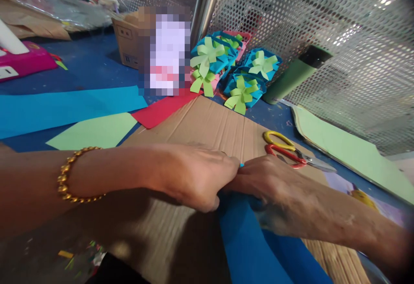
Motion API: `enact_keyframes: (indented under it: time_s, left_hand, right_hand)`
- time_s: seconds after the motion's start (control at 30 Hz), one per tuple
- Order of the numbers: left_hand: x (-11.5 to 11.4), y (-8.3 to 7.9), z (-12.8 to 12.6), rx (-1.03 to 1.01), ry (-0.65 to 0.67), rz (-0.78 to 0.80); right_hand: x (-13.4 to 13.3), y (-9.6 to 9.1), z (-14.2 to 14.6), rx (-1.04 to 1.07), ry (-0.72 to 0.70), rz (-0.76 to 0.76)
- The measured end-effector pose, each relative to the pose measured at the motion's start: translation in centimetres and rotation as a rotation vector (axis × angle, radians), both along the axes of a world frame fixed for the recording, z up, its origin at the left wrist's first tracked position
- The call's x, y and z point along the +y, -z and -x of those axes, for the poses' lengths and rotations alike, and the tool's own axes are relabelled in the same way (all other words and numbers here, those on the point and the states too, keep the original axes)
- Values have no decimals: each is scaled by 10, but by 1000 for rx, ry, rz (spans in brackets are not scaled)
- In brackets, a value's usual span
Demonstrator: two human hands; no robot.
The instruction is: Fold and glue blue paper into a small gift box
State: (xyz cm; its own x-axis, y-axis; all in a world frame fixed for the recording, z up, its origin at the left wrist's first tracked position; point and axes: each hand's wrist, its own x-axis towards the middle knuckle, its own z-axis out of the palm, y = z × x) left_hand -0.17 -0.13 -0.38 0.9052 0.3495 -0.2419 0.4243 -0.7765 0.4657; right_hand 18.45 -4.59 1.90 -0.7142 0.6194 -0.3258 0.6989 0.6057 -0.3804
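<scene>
Both hands meet over a brown cardboard sheet (220,124). My left hand (194,174), with a gold beaded bracelet (64,178) on its wrist, has its fingers curled down and closed on the top end of a blue paper strip (249,236). Against it, my right hand (267,178) is closed on the same strip, fingertips touching those of the left. The strip hangs down toward me in two lengths. A small bit of blue shows between the hands; the fingertips themselves are largely hidden. Scissors (284,150) with yellow and red handles lie just beyond my right hand.
Several blue folded paper pieces with green bows (241,92) stand at the back. Beside them are a green bottle (291,77), a steel flask (205,4) and a cardboard box (127,38). Green paper sheets (349,146) lie right; blue paper (71,105) and red paper (164,109) lie left.
</scene>
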Motion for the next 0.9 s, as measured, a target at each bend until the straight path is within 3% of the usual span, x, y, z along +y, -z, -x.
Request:
enact_keyframes:
  time_s: [0.23,0.5,0.9]
  left_hand:
    - [-1,0,0,-8,-11,-11]
    - [1,0,1,-21,10,8]
    - [2,3,0,-46,17,-1]
  right_hand:
    - [-1,2,0,-27,-28,-64]
    - [3,4,-3,4,-18,35]
    - [-1,3,-6,-13,-6,40]
